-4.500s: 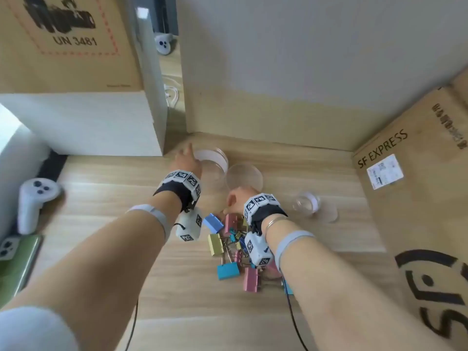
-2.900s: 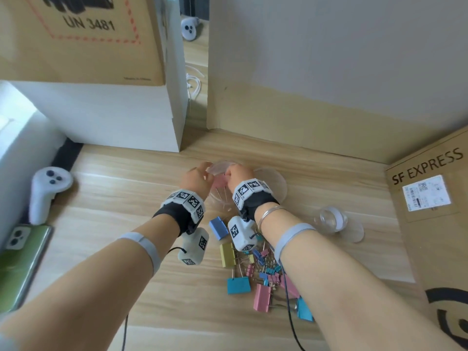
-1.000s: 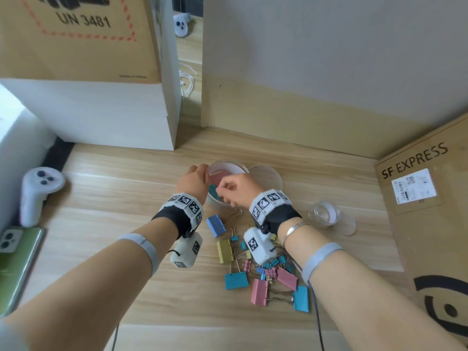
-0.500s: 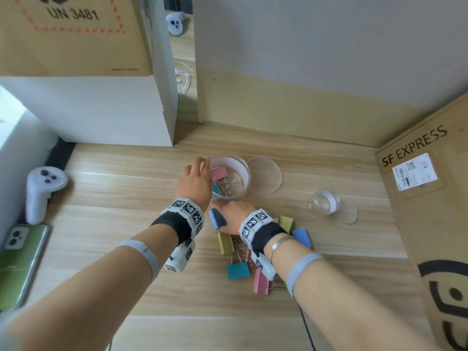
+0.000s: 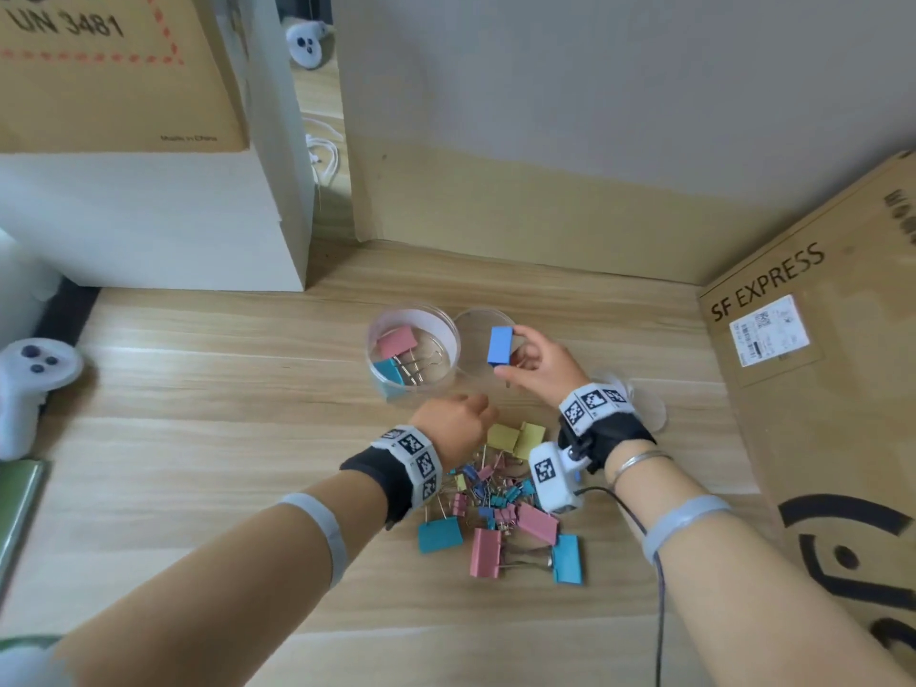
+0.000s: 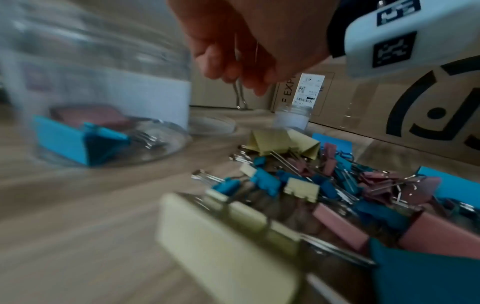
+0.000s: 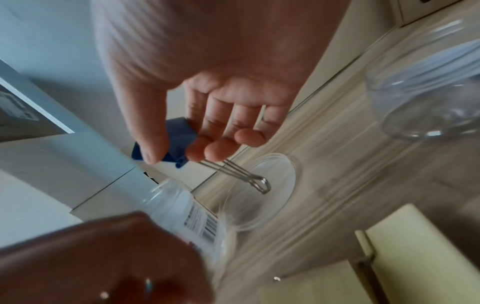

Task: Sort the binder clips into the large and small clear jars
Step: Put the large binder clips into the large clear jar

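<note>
The right hand pinches the blue binder clip upright — the large jar lies just beside at nine o'clock; the left hand, grip unreadable, sits nearer the pile.

The pale wood-grain surface carries a large clear plastic jar, a flat clear round lid touching it, and a small clear jar near the brown cardboard box. A heap of pink, blue and yellow binder clips lies nearer. A white game controller and what may be a green phone lie far left.
</note>
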